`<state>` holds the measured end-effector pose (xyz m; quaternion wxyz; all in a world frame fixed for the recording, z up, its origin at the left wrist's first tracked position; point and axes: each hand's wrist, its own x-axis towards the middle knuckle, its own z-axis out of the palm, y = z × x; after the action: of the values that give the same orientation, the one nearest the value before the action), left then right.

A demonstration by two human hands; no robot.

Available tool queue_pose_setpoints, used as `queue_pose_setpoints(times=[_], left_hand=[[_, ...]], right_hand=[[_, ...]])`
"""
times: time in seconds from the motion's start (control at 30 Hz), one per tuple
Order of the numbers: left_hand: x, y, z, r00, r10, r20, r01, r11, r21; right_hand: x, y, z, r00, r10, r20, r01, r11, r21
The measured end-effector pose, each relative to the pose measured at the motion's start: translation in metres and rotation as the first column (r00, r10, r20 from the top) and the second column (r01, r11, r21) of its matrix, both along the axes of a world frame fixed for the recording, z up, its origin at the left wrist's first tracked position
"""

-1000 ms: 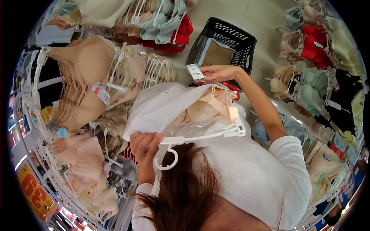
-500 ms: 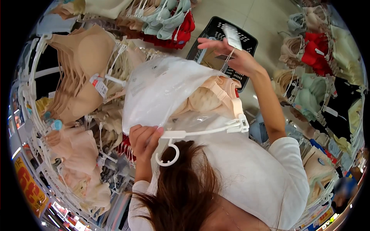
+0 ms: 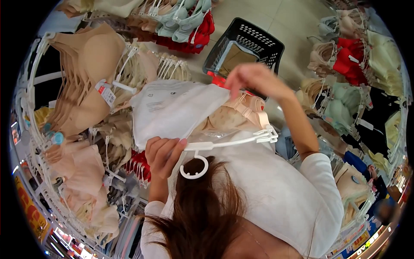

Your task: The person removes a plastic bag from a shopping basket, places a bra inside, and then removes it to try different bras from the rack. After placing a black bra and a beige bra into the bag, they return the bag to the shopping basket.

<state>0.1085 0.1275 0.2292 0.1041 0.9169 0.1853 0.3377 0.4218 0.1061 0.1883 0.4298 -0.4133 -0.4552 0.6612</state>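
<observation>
My left hand [image 3: 163, 157] is closed round one end of a white plastic hanger [image 3: 228, 142], together with the lower corner of a clear plastic bag [image 3: 172, 108]. A beige bra [image 3: 224, 117] hangs from the hanger, partly inside the bag, its strap clipped at the right end. The hanger's hook [image 3: 194, 176] points toward my body. Over the bag's far edge is my right hand [image 3: 258, 82], blurred by motion, its fingers bent down beside the bra. A bit of red [image 3: 217, 80] shows at the bag's far edge.
A black shopping basket [image 3: 271, 41] with items in it stands on the floor ahead. Racks of beige bras [image 3: 92, 56] crowd the left side. More bras, some red [image 3: 351, 62], some green [image 3: 347, 101], hang on the right.
My right hand has come down to the bag's far edge, and the white tag dangling at it no longer shows. The bag has flattened and shifted slightly left; my left hand keeps its hold.
</observation>
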Motion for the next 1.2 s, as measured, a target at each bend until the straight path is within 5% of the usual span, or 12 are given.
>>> queue_pose_setpoints(times=[0.07,0.1,0.17,0.23,0.3,0.53,0.77,0.87,1.0,1.2], left_hand=[[-0.002,-0.001,-0.003,1.0,0.014,0.021,-0.014,1.0,0.001],[-0.002,-0.002,-0.004,1.0,0.014,0.023,-0.014,1.0,0.004],[0.0,-0.003,-0.003,0.998,0.024,0.049,-0.024,1.0,-0.01],[0.002,-0.001,-0.001,0.999,0.013,0.044,-0.012,1.0,-0.004],[0.003,-0.001,-0.001,0.999,0.005,0.036,-0.004,1.0,-0.003],[0.005,0.0,-0.004,0.999,-0.015,0.05,0.015,1.0,-0.001],[0.004,0.0,-0.005,0.999,-0.017,0.032,0.017,1.0,0.005],[0.005,-0.001,-0.003,1.0,-0.003,0.031,0.003,1.0,-0.008],[0.005,-0.001,-0.002,1.0,0.01,0.021,-0.01,1.0,-0.015],[0.006,0.001,-0.001,1.0,0.002,0.026,-0.002,1.0,-0.004]], right_hand=[[0.032,0.008,-0.013,0.948,-0.293,-0.125,0.29,0.956,-0.047],[0.04,0.009,-0.022,0.918,-0.387,0.079,0.394,0.913,-0.105],[0.058,0.003,-0.064,0.848,0.048,0.528,0.136,0.943,-0.304],[0.044,-0.005,-0.074,0.822,0.403,0.402,-0.04,0.746,-0.664],[0.035,-0.011,-0.082,0.839,0.411,0.356,-0.037,0.696,-0.717],[0.027,-0.012,-0.084,0.862,0.375,0.342,-0.125,0.81,-0.573],[0.039,-0.011,-0.081,0.982,0.019,0.189,0.066,0.898,-0.435],[0.035,-0.008,-0.048,0.974,-0.211,0.076,0.222,0.956,-0.193],[0.041,-0.01,-0.027,0.968,-0.219,-0.124,0.206,0.973,-0.104],[0.03,-0.011,0.004,0.999,0.01,-0.032,-0.008,0.998,0.059]])
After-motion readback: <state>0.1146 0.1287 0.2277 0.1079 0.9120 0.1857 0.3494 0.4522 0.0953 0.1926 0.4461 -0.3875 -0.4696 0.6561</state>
